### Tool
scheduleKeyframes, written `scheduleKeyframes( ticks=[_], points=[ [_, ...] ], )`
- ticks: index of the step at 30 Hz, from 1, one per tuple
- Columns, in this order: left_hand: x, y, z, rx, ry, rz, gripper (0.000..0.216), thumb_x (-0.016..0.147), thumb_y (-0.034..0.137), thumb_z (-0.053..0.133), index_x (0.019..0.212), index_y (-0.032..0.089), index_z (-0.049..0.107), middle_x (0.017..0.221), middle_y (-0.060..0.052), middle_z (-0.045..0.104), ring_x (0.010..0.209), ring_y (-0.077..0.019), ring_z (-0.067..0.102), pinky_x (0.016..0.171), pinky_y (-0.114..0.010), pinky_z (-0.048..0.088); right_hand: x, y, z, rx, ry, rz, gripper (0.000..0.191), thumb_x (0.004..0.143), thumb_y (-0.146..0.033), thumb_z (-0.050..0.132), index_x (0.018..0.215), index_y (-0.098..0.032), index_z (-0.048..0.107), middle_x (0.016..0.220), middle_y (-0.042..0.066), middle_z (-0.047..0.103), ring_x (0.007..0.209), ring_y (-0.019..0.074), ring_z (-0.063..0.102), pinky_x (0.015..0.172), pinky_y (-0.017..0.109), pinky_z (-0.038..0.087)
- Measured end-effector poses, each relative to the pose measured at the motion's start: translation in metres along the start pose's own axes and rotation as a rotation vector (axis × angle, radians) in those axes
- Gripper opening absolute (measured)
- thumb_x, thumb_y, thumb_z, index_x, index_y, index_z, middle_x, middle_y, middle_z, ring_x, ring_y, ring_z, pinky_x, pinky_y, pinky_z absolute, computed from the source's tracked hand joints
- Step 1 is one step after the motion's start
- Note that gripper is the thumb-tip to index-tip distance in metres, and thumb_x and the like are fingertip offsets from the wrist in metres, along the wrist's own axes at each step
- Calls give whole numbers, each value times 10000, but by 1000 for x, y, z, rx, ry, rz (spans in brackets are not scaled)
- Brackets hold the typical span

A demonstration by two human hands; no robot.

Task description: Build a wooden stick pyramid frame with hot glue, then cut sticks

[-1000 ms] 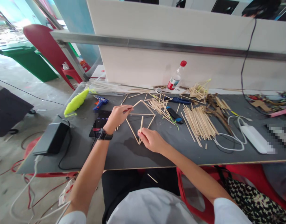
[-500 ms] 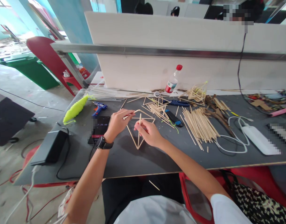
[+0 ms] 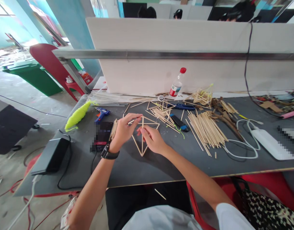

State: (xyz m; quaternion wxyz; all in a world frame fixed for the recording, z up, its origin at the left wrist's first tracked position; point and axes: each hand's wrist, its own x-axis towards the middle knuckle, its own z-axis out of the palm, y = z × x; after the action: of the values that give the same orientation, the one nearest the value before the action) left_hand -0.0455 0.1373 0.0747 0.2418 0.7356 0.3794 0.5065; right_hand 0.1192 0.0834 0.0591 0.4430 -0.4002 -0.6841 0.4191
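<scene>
A frame of thin wooden sticks stands on the grey table, its joined corner pointing toward me. My right hand pinches an upright wooden stick of this frame between thumb and fingers. From the other side comes my left hand, a black watch on its wrist, thumb and fingertips closed at the top of that stick. Whether a smaller piece sits between the left fingertips is hidden. More sticks lie partly behind the left hand, beside a phone.
A blue glue gun and yellow-green bundle lie left. Right are a utility knife, a pile of sticks and a white power bank. A bottle stands behind. One loose stick rests on my lap.
My left fingertips have shifted slightly right, from beside the upright stick to its top end. The right hand keeps its pinch on the stick. The view has tilted slightly up.
</scene>
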Motion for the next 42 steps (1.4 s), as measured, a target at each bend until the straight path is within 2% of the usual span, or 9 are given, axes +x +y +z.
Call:
scheduleKeyframes(
  ticks=[12,20,24,27,30,36,42],
  points=[
    [3,2,4,-95,-9,-67,280,958,401,608,1096,210,759,1077,-97,760,997,-214,710,888,-331,564,1,1,1,-51,14,-6,401,1055,-497,376,1040,-196,641,879,48,707,590,123,591,578,251,472],
    [3,5,4,-104,-7,-38,258,964,379,605,1087,213,759,1081,-95,755,996,-211,701,875,-328,556,2,1,2,-32,15,-8,380,1053,-486,389,1015,-195,630,868,43,705,559,115,569,557,248,460],
    [6,5,4,-38,37,10,237,954,380,621,1044,222,774,1047,-87,746,978,-204,687,870,-329,552,2,2,3,-30,17,7,379,1053,-489,388,1021,-199,629,873,45,708,558,119,570,563,254,463],
    [7,5,3,19,79,25,221,938,386,646,1014,235,789,951,-62,739,872,-177,671,788,-300,552,3,4,3,-16,19,15,377,1052,-491,391,1022,-197,624,879,46,708,554,118,573,557,253,459],
    [6,7,3,18,76,-31,239,930,405,654,1009,229,794,859,-40,750,716,-144,642,654,-260,530,3,4,3,-7,18,14,368,1050,-491,396,1007,-200,617,882,47,709,551,117,572,544,248,451],
    [2,12,7,-141,75,-162,324,910,464,658,1032,194,789,890,-66,790,724,-172,716,606,-250,563,3,5,4,-9,25,7,347,1051,-466,395,981,-200,606,861,40,702,545,115,571,548,246,456],
    [2,17,9,-273,78,-237,330,889,464,688,1021,175,778,895,-78,795,510,-114,611,472,-240,527,3,3,3,3,18,-1,344,1053,-460,396,1000,-199,613,844,28,692,536,107,559,554,244,460]
  ],
)
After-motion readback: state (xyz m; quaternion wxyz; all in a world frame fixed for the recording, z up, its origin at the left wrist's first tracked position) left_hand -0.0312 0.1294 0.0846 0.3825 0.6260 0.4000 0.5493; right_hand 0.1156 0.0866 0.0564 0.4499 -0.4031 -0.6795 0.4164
